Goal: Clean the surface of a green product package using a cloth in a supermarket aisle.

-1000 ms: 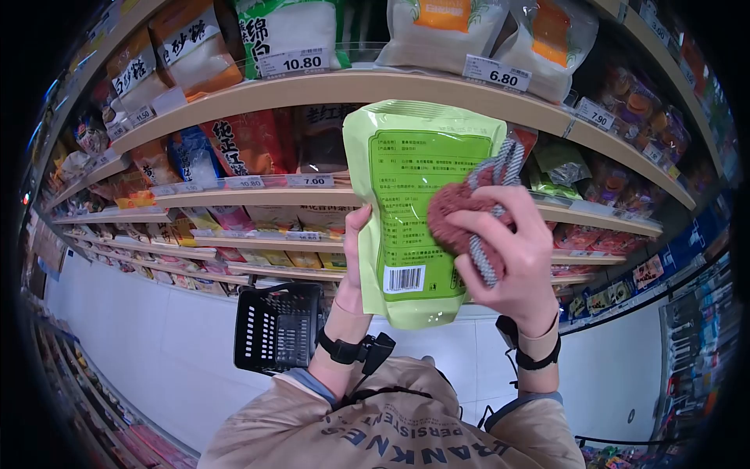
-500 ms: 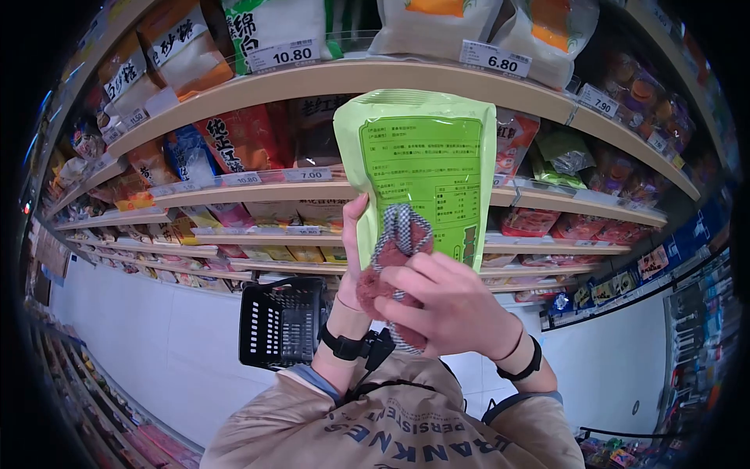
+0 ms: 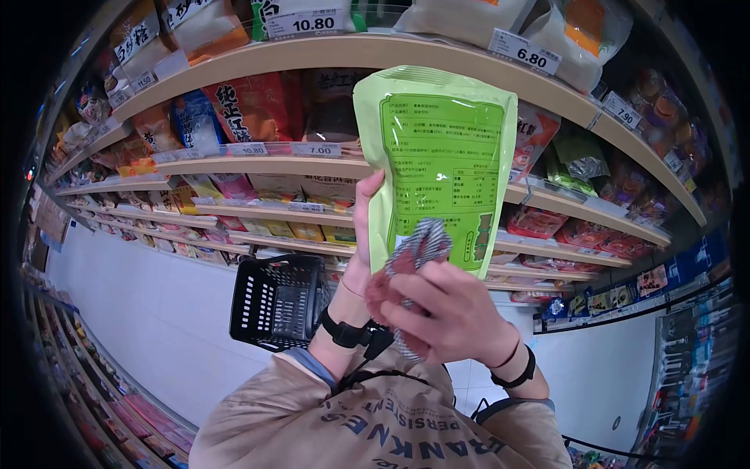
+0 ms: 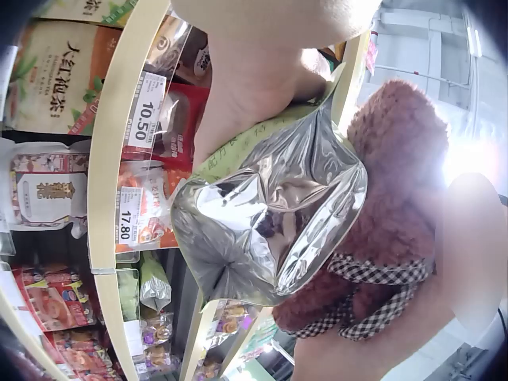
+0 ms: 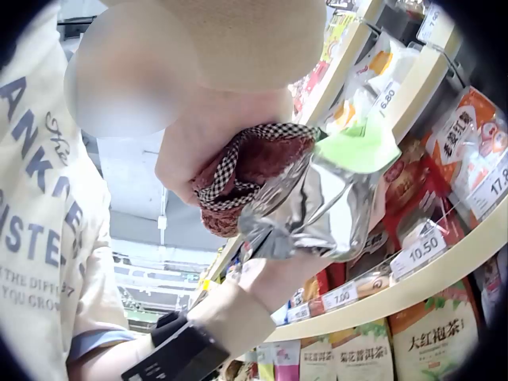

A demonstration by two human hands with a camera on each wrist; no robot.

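Note:
A green printed pouch (image 3: 445,148) stands upright before the shelves, its back panel facing the head camera. My left hand (image 3: 364,227) grips it by its left edge. Bunched in my right hand (image 3: 457,316) is a reddish-brown cloth (image 3: 380,295) with checked trim, lying against the pouch's lower left part. The silver base of the pouch (image 4: 270,214) shows in the left wrist view, with the fluffy cloth (image 4: 397,167) beside it. From the right wrist, the cloth (image 5: 270,159) touches the silver end (image 5: 317,210).
Shelves (image 3: 305,59) of bagged goods with price tags curve across the front, the upper one holding white bags (image 3: 469,17). A black basket (image 3: 277,301) is on the floor at the lower left. More shelving (image 3: 687,352) lines the far right.
From one second ago, my right hand and the cloth have moved from the pouch's right side to its lower left. Since half a second ago, the pouch has shifted slightly right and up in view.

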